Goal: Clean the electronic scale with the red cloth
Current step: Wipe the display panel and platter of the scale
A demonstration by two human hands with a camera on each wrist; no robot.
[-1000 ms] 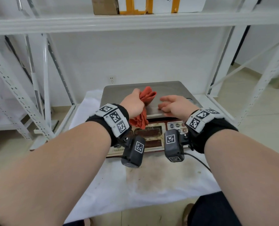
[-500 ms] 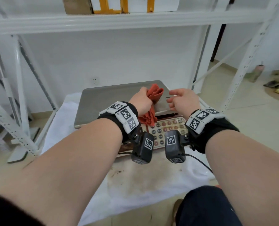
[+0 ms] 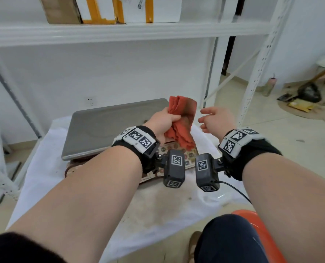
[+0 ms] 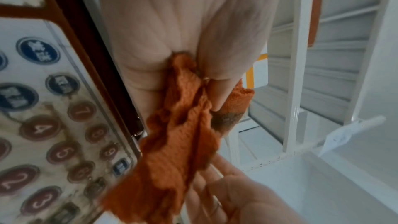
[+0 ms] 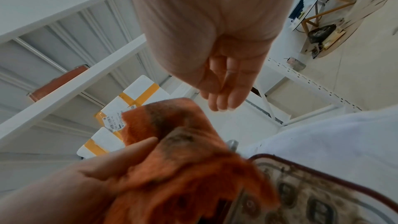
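The electronic scale [image 3: 108, 128] sits on a white-covered low table, its steel pan toward the wall and its grimy keypad [image 3: 191, 155] toward me. My left hand [image 3: 164, 122] grips the bunched red cloth [image 3: 182, 120], lifted above the scale's right front corner; one end sticks up, the other hangs over the keypad [image 4: 64, 125]. Dark dirt stains show on the cloth [image 5: 176, 142]. My right hand [image 3: 213, 118] hovers just right of the cloth [image 4: 172, 142], fingers loosely spread, holding nothing.
White metal shelving [image 3: 119, 33] surrounds the table, with cardboard boxes [image 3: 110, 9] on the shelf above. The white cover [image 3: 157, 211] in front of the scale is stained brown. An orange stool [image 3: 268, 234] is beside my knee. Clutter [image 3: 307, 95] lies on the floor at right.
Both hands have lifted off the scale pan and shifted toward its right side. The cloth has risen with the left hand, and the right hand came off the pan and opened beside it.
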